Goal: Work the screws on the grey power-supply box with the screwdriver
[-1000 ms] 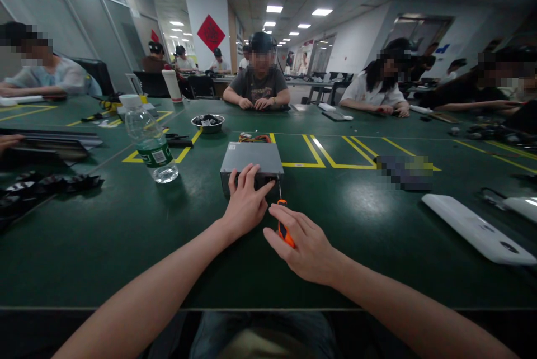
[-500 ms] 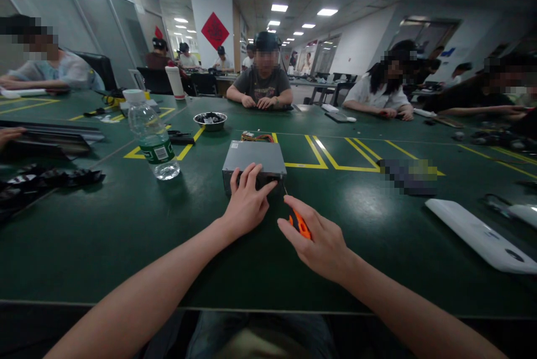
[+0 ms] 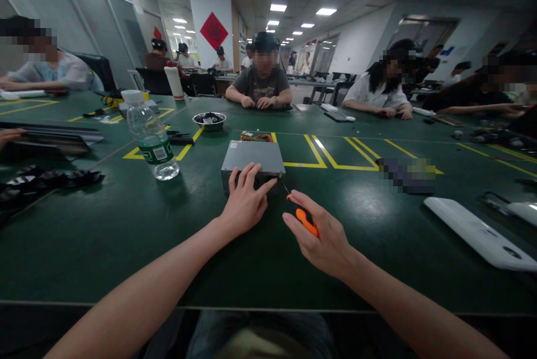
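Note:
A grey computer power supply (image 3: 254, 156) lies on the green table, with coloured cables (image 3: 255, 137) behind it. My left hand (image 3: 244, 198) holds it at the front edge, fingers spread over the top edge and thumb stretched across the front face toward the right corner. In my right hand (image 3: 323, 233) is a screwdriver (image 3: 307, 222) with an orange and black handle, gripped between thumb and fingers. Its thin shaft points up and left to the power supply's front right corner. Whether the tip sits in a screw is too small to tell.
Left of the power supply stands a water bottle (image 3: 156, 149). Behind are a metal bowl (image 3: 210, 120) of small dark parts and a white cup (image 3: 174, 83). A white device (image 3: 478, 230) lies at right. Yellow tape marks the table (image 3: 201, 286); several people sit around it.
My right hand has shifted slightly right, and the screwdriver handle has turned and tilted in the fingers. My left hand and the power supply stay in place.

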A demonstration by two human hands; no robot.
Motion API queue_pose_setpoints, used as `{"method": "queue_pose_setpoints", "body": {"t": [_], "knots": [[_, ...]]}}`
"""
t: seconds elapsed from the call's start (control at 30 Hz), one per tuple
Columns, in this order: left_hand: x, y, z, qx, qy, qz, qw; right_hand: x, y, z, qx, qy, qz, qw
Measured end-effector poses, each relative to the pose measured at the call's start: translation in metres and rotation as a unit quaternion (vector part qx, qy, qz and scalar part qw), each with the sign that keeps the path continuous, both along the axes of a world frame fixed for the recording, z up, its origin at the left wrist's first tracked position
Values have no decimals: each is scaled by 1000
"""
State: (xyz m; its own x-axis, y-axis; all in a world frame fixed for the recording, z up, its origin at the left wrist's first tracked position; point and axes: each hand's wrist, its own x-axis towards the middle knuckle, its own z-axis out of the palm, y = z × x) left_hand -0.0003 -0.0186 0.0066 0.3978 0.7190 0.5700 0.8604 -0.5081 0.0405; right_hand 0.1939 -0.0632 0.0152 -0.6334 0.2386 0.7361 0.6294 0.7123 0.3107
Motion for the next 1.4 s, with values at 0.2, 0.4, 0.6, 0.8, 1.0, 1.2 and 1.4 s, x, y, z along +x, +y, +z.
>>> {"method": "queue_pose_setpoints", "body": {"t": [0.2, 0.4, 0.6, 0.8, 1.0, 1.2, 1.4], "knots": [[-1, 2, -3, 10, -20, -8, 1000, 4, -2, 9, 23, 25, -43, 998], [-1, 1, -1, 0, -32, -9, 999, -2, -6, 9, 20, 22, -44, 999], [-2, 1, 0, -3, -26, -7, 1000, -1, -6, 6, 49, -9, -37, 998], [-1, 2, 0, 0, -27, -4, 1000, -3, -7, 10, 28, 29, -27, 999], [-2, 1, 1, 2, -32, -4, 999, -5, -7, 2, -4, -29, 17, 999], [-5, 5, 1, 0, -51, 4, 999, -1, -7, 9, 8, 8, -24, 1000], [-13, 16, 1, 29, -20, 19, 999, -13, -13, 10, -44, -31, 22, 998]]}}
